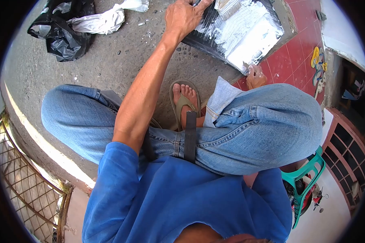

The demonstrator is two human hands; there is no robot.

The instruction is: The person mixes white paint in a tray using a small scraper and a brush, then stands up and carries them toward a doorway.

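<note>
At the top of the view my left hand (183, 18) is closed round a dark handle, seemingly that of a wide paintbrush. The tan bristles of the paintbrush (228, 8) rest on a black board (207, 46) streaked with thick white paint (251, 34). My right hand (256, 77) shows just beyond my right knee, its fingers closed on the board's near corner. White smears mark those fingers. My right wrist and forearm are hidden behind the knee, and the top frame edge cuts off part of the left fingers.
A black plastic bag (65, 38) and a white crumpled cloth (105, 21) lie on the rough concrete (109, 65) at left. Red tiles (290, 56) adjoin the board at right, with several sandals (318, 65) beyond. A green plastic chair (302, 182) stands behind my right side.
</note>
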